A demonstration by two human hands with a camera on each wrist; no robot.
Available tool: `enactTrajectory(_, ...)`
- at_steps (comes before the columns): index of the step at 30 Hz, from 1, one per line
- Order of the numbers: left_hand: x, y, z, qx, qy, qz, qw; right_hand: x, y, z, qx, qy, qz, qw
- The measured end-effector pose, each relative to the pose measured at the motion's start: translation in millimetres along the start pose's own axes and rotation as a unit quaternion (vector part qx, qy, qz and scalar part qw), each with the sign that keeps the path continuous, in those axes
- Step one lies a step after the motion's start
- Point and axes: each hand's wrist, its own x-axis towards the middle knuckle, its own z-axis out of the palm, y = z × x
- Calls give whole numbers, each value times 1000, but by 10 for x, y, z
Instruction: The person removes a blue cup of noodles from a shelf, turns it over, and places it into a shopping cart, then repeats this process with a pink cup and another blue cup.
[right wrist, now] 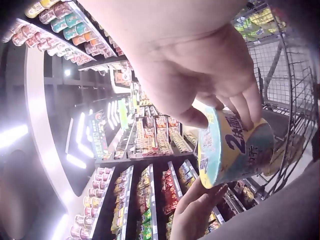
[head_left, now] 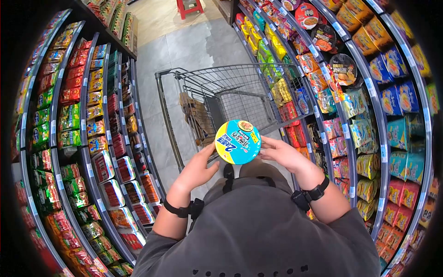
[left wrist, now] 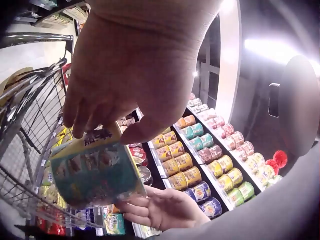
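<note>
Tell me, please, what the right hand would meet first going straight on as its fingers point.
The right hand would likely meet the tub first; its fingers appear to touch the side.

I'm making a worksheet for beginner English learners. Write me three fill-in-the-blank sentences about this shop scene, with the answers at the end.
1. The left hand and the right hand hold an instant noodle cup that is mainly teal and ____ on top.
2. The large blue digit printed on it is a ____.
3. Beyond the wire shopping cart stands a stool, and its colour is ____.

Missing words: yellow; 2; red.
</note>
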Motion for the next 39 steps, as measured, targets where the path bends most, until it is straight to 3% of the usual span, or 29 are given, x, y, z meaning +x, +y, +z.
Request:
enactTrajectory(3, 254, -80, -60, -26, -2, -48, 998, 230, -140, -174, 22, -14, 14, 1000)
enactTrajectory(9, 1159, -807, 85, -261, 55, -148, 952, 1210, -84, -820, 83, -10, 96, 992)
enactTrajectory(14, 1835, -1644, 451, -278, 15, -254, 926, 2124, 343, -1140, 62, 22, 193, 979)
enactTrajectory(16, 2064, -1868, 660, -293, 32, -369, 881, 2463, 681, -1243, 42, 40, 271, 961)
enactTrajectory(21, 2348, -2730, 1293, -165, 28, -441, 882, 3096, 1463, -1448, 49, 50, 337, 939)
enactTrajectory(25, 2354, -3221, 1705, -118, -9, -513, 850, 3339, 1701, -1501, 57, 67, 352, 932)
enactTrajectory(28, 2367, -3342, 1837, -57, -44, -496, 866, 3501, 2210, -1538, 31, 63, 325, 943)
enactTrajectory(29, 2475, -3143, 1745, -67, -46, -522, 849, 3557, 2419, -1545, 54, 63, 294, 952)
enactTrajectory(30, 2477, -3160, 1756, -66, -51, -525, 847, 3568, 2433, -1532, 76, 64, 262, 960)
enactTrajectory(37, 2312, -3488, 1865, -26, -51, -494, 868, 3571, 2367, -1638, 75, 41, 262, 961)
enactTrajectory(39, 2257, -3510, 1813, -68, -75, -463, 881, 3560, 2365, -1679, 30, 46, 293, 955)
